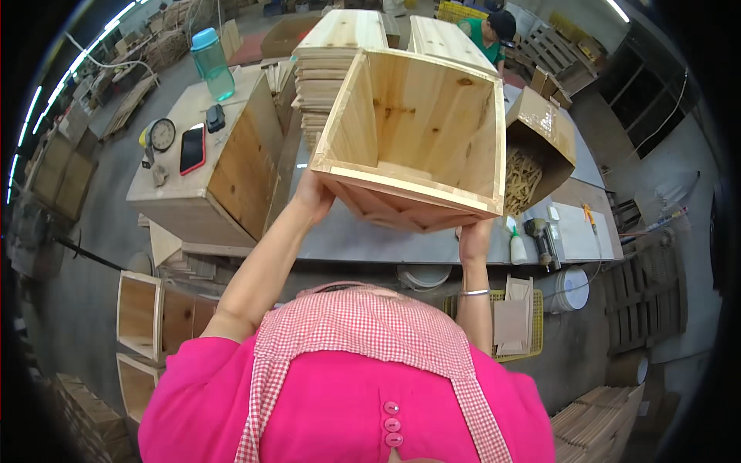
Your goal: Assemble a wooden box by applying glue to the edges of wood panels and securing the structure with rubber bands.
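Observation:
I hold an open-topped wooden box point(421, 127) of pale planks up in front of me, tilted so its inside faces the camera. My left hand point(312, 194) grips its lower left corner from underneath. Under the lower right edge, my right hand point(474, 239), with a bangle on the wrist, supports the box. The box hangs above a grey workbench point(347, 235).
A wooden crate point(231, 166) at left carries a phone, a clock and a teal bottle point(212, 63). Stacked planks point(324, 73) stand behind. A cardboard box of sticks point(540, 147), a glue bottle point(517, 247), a nail gun and a yellow basket point(532, 328) lie at right. Another person point(490, 35) works beyond.

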`<state>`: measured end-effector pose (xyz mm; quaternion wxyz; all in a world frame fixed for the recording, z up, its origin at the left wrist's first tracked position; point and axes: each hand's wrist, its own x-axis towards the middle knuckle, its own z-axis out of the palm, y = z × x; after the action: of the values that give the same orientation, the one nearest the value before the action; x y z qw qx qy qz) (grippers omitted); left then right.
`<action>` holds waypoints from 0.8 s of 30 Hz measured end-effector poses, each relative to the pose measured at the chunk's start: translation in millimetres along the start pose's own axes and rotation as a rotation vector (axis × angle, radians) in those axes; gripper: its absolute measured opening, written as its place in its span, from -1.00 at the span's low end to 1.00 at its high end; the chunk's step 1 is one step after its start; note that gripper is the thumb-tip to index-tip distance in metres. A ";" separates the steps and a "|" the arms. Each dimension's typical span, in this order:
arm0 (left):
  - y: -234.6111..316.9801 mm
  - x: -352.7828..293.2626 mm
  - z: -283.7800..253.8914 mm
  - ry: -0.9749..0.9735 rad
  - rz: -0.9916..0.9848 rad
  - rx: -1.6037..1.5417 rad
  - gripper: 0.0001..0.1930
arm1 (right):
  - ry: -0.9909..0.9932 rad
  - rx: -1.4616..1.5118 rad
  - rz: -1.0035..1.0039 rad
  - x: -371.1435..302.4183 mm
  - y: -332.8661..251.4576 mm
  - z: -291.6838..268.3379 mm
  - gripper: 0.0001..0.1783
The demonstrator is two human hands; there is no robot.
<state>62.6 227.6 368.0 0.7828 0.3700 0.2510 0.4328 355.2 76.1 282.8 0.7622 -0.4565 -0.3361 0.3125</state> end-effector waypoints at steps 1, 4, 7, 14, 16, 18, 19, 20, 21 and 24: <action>0.5 -2.1 7.3 0.011 -0.003 0.002 -0.29 | -0.003 0.004 0.011 4.6 13.0 -7.9 -0.46; -5.2 -1.6 17.0 0.078 0.020 0.060 -0.30 | 0.061 0.052 0.027 21.9 28.5 -16.4 -0.45; -31.1 8.1 1.3 0.092 0.032 0.066 -0.29 | -0.132 -0.039 0.076 37.5 23.6 -18.2 -0.45; -21.4 -2.7 17.1 0.208 -0.078 0.053 -0.27 | -0.192 -0.327 0.165 63.4 11.8 -63.0 -0.51; -2.9 11.0 12.1 0.234 -0.079 0.093 -0.32 | -0.161 -0.471 -0.086 78.7 -30.9 -41.2 -0.51; 15.8 29.3 9.1 0.278 -0.054 0.125 -0.50 | -0.150 -0.541 -0.230 105.6 -83.9 -14.1 -0.58; 25.3 42.9 10.1 0.284 -0.049 0.116 -0.50 | -0.179 -0.564 -0.317 120.2 -104.0 -7.2 -0.62; 35.2 56.9 10.3 0.243 -0.046 0.153 -0.57 | -0.256 -0.596 -0.422 126.9 -125.5 11.2 -0.65; 43.5 70.0 9.7 0.203 -0.040 0.191 -0.65 | -0.333 -0.623 -0.530 130.3 -142.5 33.2 -0.67; 63.5 105.1 10.1 0.220 -0.138 0.204 -0.76 | -0.724 -0.783 -0.592 124.9 -166.4 104.1 -0.63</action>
<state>91.1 337.0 417.0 0.7366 0.3800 0.4029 0.3883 372.7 159.9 499.1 0.4295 -0.4547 -0.7765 0.0761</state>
